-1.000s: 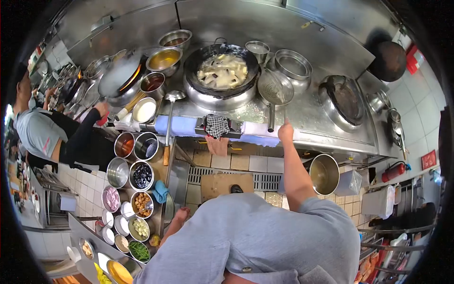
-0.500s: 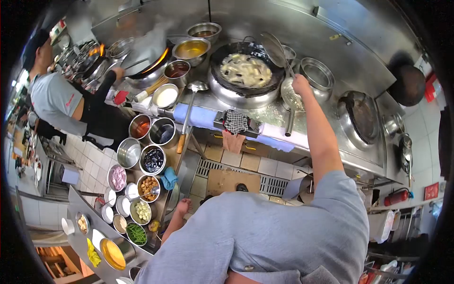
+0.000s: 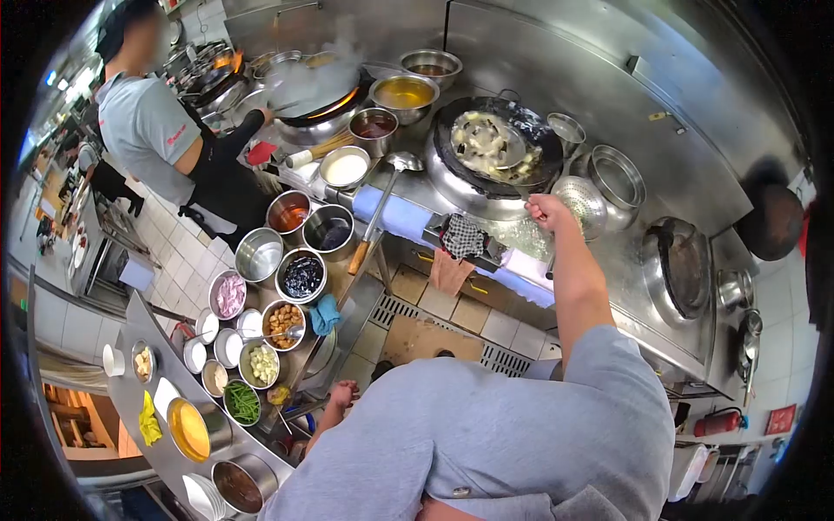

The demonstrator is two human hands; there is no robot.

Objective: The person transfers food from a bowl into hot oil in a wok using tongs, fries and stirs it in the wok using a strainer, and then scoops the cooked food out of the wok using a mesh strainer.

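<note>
One bare right hand (image 3: 545, 211) is gripping the handle (image 3: 525, 191) of a round metal strainer (image 3: 512, 149) in the black wok (image 3: 546, 137) of pale food (image 3: 474, 132), between the front and back edges of the steel tabletop (image 3: 615, 276); the bare left hand (image 3: 345, 393) is hanging low, its grip unclear.

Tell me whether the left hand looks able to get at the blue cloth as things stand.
Probably yes: the left hand looks unoccupied, and nothing visible covers the blue cloth beside the bowl of brown chunks. A forward reach seems free.
</note>
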